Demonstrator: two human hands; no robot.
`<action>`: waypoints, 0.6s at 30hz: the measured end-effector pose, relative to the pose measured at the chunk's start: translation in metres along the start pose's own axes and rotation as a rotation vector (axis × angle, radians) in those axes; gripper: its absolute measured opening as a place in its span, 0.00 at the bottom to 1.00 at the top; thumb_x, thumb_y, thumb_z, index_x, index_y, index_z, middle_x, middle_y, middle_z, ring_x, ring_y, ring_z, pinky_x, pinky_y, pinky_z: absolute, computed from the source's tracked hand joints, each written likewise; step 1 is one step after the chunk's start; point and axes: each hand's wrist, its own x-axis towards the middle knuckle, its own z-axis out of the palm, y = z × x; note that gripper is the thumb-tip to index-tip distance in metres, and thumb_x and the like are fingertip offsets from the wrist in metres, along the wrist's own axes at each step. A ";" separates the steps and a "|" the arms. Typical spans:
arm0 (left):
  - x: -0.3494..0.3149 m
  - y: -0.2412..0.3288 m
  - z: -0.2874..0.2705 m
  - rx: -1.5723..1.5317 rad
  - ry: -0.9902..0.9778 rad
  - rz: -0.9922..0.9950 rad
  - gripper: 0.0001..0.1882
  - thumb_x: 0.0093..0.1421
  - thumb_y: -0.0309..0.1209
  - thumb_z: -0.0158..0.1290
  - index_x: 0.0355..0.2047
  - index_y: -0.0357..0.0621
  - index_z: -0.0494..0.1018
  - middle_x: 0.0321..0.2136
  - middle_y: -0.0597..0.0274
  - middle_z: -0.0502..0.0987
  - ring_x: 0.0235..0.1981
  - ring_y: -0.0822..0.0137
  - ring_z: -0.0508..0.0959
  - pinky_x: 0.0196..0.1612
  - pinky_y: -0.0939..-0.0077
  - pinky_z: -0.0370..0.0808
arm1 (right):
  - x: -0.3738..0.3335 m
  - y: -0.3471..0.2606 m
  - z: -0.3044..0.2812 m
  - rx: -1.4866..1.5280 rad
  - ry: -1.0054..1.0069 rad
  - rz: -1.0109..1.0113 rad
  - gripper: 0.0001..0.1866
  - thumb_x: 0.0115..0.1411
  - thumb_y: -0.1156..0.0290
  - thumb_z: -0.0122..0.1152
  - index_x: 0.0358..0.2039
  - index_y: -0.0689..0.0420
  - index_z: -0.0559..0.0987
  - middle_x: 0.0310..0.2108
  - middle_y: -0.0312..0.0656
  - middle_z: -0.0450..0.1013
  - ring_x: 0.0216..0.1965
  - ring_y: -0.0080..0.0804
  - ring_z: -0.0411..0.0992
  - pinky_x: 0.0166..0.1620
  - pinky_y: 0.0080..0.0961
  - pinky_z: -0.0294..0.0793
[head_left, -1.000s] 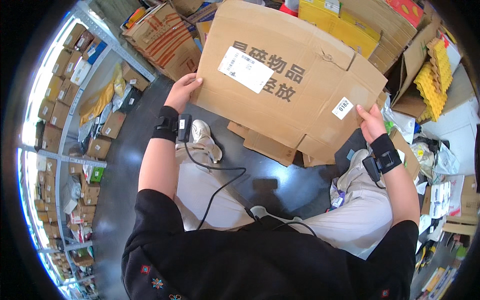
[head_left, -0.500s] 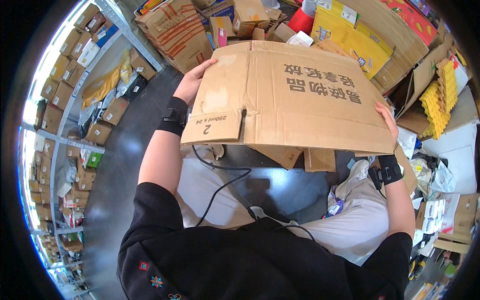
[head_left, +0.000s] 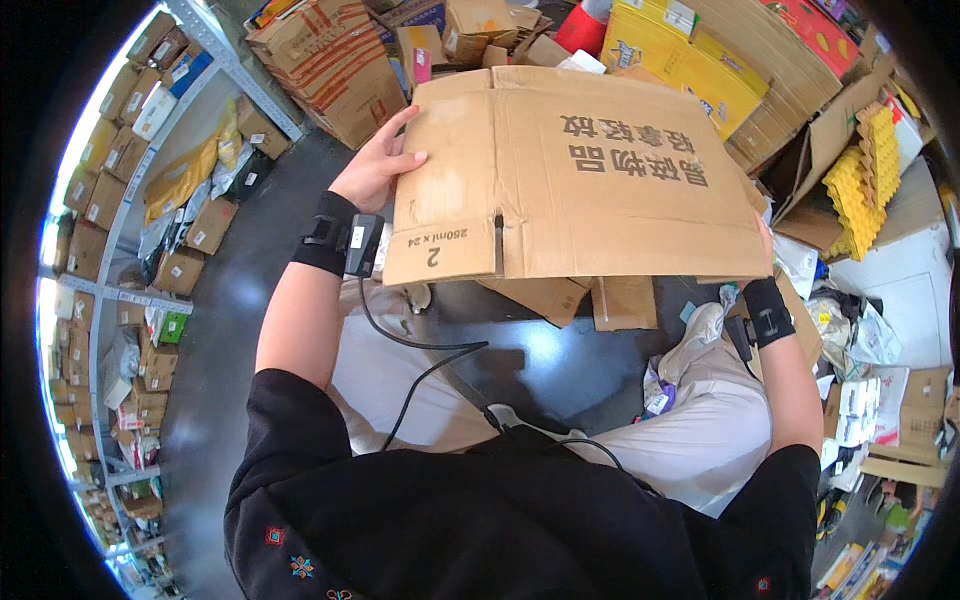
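Note:
A brown flattened cardboard box (head_left: 600,225), with dark printing on its face, is held up in front of me above my knees. My left hand (head_left: 375,168) grips its left edge, thumb on the near face and fingers behind. Below that hand, a small printed flap (head_left: 440,255) lies level with the panel beside a short dark slot. At the opposite end, my right hand (head_left: 766,245) holds the right edge; most of its fingers are hidden behind the board. Black straps with small devices sit on both wrists, and a black cable (head_left: 420,347) runs from the left one.
Shelving (head_left: 120,270) full of parcels stands to the left. Beyond the board are piled cartons (head_left: 330,75), a yellow box (head_left: 665,60) and yellow egg trays (head_left: 855,195). Plastic bags (head_left: 865,330) lie to the right. Cardboard pieces (head_left: 622,303) rest on the dark floor beneath the board.
The cardboard has shifted slightly left and up in view. My left thumb now shows on its face, and the small left flap has come more level with the panel.

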 end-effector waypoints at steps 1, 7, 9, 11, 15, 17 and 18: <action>0.001 -0.002 0.002 0.040 0.041 0.015 0.46 0.64 0.20 0.54 0.74 0.47 0.40 0.66 0.50 0.62 0.62 0.62 0.70 0.63 0.65 0.71 | 0.001 0.001 -0.014 0.088 -0.033 0.141 0.20 0.73 0.68 0.42 0.60 0.61 0.70 0.58 0.45 0.72 0.56 0.38 0.73 0.58 0.33 0.74; 0.001 -0.002 0.013 0.109 0.144 0.014 0.51 0.61 0.17 0.55 0.75 0.49 0.35 0.62 0.50 0.67 0.60 0.63 0.71 0.60 0.67 0.73 | -0.012 -0.029 0.010 0.336 -0.023 0.411 0.30 0.73 0.46 0.43 0.61 0.60 0.69 0.57 0.44 0.73 0.58 0.38 0.72 0.61 0.35 0.70; 0.006 0.002 0.020 0.171 0.166 0.013 0.51 0.61 0.16 0.55 0.75 0.49 0.35 0.62 0.50 0.67 0.60 0.63 0.72 0.60 0.67 0.73 | -0.020 -0.042 0.013 0.331 -0.154 0.449 0.32 0.72 0.44 0.43 0.62 0.60 0.69 0.58 0.45 0.72 0.59 0.38 0.71 0.63 0.36 0.68; 0.008 0.000 0.026 0.215 0.196 0.012 0.50 0.61 0.15 0.55 0.75 0.49 0.37 0.60 0.47 0.68 0.59 0.63 0.72 0.58 0.67 0.74 | -0.024 -0.029 0.010 0.144 -0.184 0.446 0.29 0.71 0.52 0.53 0.63 0.60 0.67 0.59 0.45 0.71 0.58 0.36 0.71 0.60 0.37 0.71; 0.013 -0.015 0.024 0.332 0.196 -0.148 0.47 0.62 0.18 0.55 0.74 0.50 0.40 0.61 0.45 0.67 0.57 0.60 0.73 0.55 0.65 0.76 | -0.038 -0.011 0.032 -0.075 -0.154 0.557 0.25 0.68 0.63 0.60 0.61 0.60 0.67 0.56 0.43 0.73 0.54 0.34 0.74 0.54 0.36 0.77; 0.014 -0.036 0.013 0.426 0.158 -0.347 0.46 0.63 0.19 0.55 0.74 0.50 0.41 0.61 0.44 0.67 0.58 0.59 0.73 0.55 0.65 0.75 | -0.040 0.007 0.030 -0.121 -0.141 0.608 0.24 0.69 0.64 0.59 0.61 0.59 0.67 0.55 0.42 0.73 0.53 0.34 0.74 0.54 0.36 0.76; 0.010 -0.048 0.011 0.352 0.073 -0.319 0.45 0.65 0.28 0.57 0.74 0.48 0.42 0.61 0.42 0.67 0.58 0.57 0.73 0.56 0.62 0.74 | -0.042 0.013 0.032 -0.124 -0.125 0.605 0.23 0.69 0.67 0.58 0.60 0.59 0.67 0.55 0.42 0.73 0.53 0.34 0.74 0.55 0.35 0.75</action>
